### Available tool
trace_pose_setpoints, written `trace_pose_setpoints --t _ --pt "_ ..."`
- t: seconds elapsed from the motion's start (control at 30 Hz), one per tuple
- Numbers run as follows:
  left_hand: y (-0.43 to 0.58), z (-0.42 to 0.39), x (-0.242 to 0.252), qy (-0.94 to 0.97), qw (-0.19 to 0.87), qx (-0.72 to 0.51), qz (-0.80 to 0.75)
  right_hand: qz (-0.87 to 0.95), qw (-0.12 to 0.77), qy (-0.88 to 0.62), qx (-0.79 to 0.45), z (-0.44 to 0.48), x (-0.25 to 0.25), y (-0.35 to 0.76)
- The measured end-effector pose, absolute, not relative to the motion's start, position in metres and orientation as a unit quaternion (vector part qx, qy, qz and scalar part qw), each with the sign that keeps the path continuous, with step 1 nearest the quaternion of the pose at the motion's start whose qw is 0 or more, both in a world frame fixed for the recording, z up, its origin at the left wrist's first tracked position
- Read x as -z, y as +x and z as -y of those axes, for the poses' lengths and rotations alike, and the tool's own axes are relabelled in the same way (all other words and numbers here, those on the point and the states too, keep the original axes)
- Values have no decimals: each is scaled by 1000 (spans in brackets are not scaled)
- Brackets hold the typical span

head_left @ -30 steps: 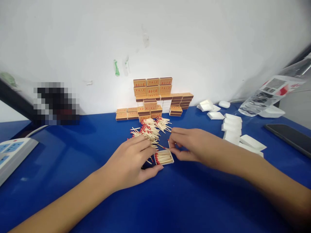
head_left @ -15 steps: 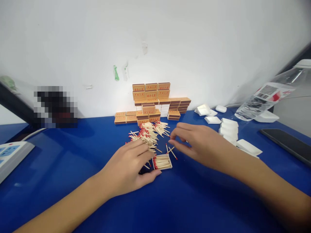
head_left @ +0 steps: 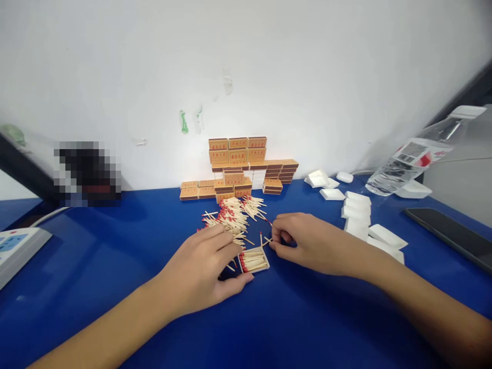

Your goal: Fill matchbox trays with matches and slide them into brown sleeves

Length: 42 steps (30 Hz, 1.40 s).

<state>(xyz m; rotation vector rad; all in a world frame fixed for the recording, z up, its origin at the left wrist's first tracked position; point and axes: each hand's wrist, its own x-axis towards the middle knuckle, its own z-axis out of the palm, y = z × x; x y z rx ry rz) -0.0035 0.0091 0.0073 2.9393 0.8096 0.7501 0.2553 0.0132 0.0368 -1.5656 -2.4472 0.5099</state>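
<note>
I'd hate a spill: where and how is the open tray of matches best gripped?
Probably pinch the tray by its near and far walls, coming from the right: it lies flat and open-topped, and the left hand crowds its left end.

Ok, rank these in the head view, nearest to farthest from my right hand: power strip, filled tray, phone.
1. Filled tray: just left of your right hand.
2. Phone: off to the right.
3. Power strip: at the picture's left edge.
</note>
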Motion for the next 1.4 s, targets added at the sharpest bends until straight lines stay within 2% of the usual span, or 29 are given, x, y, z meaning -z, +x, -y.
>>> trace_pose_setpoints --t 0.2,0.33,0.43,0.53,0.67,0.97,1.2,1.4 --pt "-3 -6 -5 930 -12 -243 -274 762 179 -550 -292 -6 -36 238" --pt "-2 -6 -4 928 -21 -245 -281 768 176 -537 -301 3 -31 226" --pt "-1 -6 -4 929 -24 -250 -271 812 190 -491 -251 2 -33 230" --pt "-2 -6 -5 931 -28 -256 -259 864 161 -428 -210 -4 -35 240" --pt "-2 -5 -5 931 -29 -252 -261 875 113 -420 -214 -8 -35 248" --pt "-1 -6 -5 932 -25 -248 -262 881 121 -385 -245 -3 -36 245" --pt "-2 -7 -5 936 -23 -242 -254 884 74 -379 -263 -5 -42 251" --pt "-3 -7 -6 936 -24 -236 -260 885 93 -365 -274 1 -47 246"
